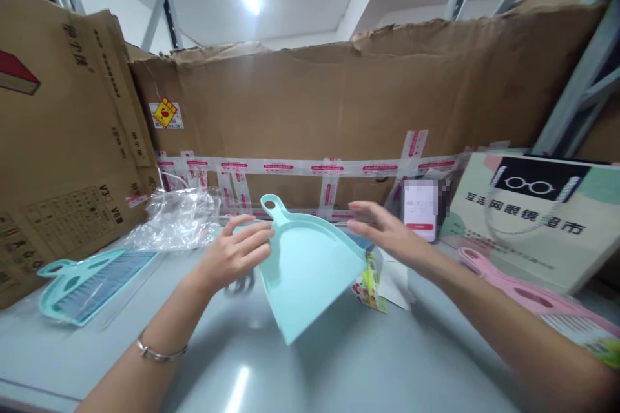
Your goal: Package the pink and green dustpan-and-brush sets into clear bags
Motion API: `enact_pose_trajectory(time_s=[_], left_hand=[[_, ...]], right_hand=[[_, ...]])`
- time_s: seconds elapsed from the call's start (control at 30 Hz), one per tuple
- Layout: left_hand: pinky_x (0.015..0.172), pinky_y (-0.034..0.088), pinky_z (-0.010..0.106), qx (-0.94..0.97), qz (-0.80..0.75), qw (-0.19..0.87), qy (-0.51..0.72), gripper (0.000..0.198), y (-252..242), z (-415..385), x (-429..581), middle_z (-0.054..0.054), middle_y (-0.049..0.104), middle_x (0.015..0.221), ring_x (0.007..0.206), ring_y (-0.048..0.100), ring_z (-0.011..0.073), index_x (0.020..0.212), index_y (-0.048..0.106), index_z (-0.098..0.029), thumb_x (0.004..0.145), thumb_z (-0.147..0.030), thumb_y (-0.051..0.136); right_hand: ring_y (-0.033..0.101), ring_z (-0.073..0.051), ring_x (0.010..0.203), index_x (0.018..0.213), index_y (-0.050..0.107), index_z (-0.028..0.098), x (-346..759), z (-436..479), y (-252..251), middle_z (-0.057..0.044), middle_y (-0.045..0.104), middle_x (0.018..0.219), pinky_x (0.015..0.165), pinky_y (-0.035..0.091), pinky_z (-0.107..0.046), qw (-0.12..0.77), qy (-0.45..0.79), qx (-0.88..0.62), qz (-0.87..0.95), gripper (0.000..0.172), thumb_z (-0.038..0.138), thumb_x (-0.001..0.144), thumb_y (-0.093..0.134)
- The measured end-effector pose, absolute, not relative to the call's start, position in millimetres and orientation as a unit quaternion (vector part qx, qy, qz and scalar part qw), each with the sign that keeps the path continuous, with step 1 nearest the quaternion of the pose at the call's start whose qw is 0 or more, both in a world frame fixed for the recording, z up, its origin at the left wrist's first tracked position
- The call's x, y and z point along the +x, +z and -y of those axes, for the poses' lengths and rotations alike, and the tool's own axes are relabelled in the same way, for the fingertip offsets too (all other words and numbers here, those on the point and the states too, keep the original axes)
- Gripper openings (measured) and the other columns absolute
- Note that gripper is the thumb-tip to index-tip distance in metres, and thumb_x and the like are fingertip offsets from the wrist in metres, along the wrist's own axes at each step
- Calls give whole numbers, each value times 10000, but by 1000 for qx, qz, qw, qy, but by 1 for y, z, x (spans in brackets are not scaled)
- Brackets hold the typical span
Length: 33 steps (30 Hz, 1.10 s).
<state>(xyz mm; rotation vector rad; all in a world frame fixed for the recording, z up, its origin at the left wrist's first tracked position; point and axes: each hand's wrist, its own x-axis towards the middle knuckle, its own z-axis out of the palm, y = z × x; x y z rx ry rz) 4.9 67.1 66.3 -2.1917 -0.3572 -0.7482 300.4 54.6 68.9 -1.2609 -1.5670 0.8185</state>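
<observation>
A light teal dustpan (310, 264) is tilted above the table in the middle, its looped handle pointing up and to the left. My left hand (237, 251) is closed on its left edge near the handle, the thumb hidden behind it. To the right of the pan, my right hand (375, 226) is apart from it, fingers spread and holding nothing. Behind the pan's right corner lies a small green and red packet (372, 284), with a white paper (394, 281) beside it.
On the left lie a teal brush set (92, 287) and crumpled clear plastic (179, 219). A phone (419, 210), a pink brush set (527, 290) and a white box (533, 213) are on the right. Large cardboard (300, 103) stands behind the grey table (252, 368).
</observation>
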Motion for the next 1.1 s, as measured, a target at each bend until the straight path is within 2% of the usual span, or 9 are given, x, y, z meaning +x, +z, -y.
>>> enact_pose_trajectory(time_s=[0.13,0.23,0.37,0.47,0.53,0.73,0.87,1.0,1.1], left_hand=[[919,418,353,-872,69,362,-321,188,59,-62,16,15,690,945,1011,604,151,695,460,-190,815,-50,495],[878,447,348,-868,121,283,-390,148,52,-66,19,84,634,1092,1056,574,175,884,524,-190,839,-66,456],[751,495,319,-810,299,-21,-505,288,43,-72,22,116,595,1090,956,604,171,1192,401,-192,913,-198,329],[642,495,286,-751,384,-290,-452,369,39,-71,27,76,623,927,765,617,155,1215,376,-170,919,-376,300],[672,489,290,-734,395,-380,-400,429,34,-68,32,68,623,930,803,604,172,1203,420,-172,889,-455,345],[792,444,321,-764,413,-363,-339,432,18,-71,42,62,631,973,913,559,226,1112,565,-156,844,-460,416],[823,429,319,-757,429,-347,-351,440,16,-79,35,50,645,974,921,557,232,1073,605,-147,831,-461,415],[854,419,316,-768,422,-351,-329,442,19,-77,32,49,645,1026,962,553,233,1113,599,-164,841,-453,404],[865,415,314,-784,415,-338,-313,422,21,-74,34,52,650,1030,962,556,231,1089,617,-167,844,-438,406]], right_hand=[[612,-227,942,1163,500,215,275,-40,51,-85,635,1082,810,478,-376,327,533,-469,623,571,506,690,632],[634,-214,820,1099,558,191,268,-32,40,-57,670,955,723,499,-347,341,554,-468,599,520,485,677,637],[630,-225,801,1032,594,191,274,-33,31,-55,668,953,677,495,-328,426,489,-514,562,470,464,652,640],[625,-237,818,1044,579,186,278,-36,24,-70,656,1006,678,493,-335,472,469,-527,529,494,475,646,627],[620,-242,834,1049,570,186,276,-37,19,-75,650,1017,690,491,-343,486,459,-529,523,508,480,639,626],[615,-230,818,1011,595,193,273,-42,11,-63,663,908,689,496,-345,459,440,-490,596,465,552,722,533],[582,-244,971,1066,599,191,297,-61,1,-95,653,1010,835,465,-403,493,247,-521,652,449,512,816,407],[408,-281,1242,1237,522,216,315,-78,-25,-95,500,1318,1002,324,-508,334,42,-510,791,469,268,772,498],[445,-270,1224,1204,559,226,313,-82,-35,-86,525,1292,991,343,-518,255,-19,-494,831,455,138,767,464]])
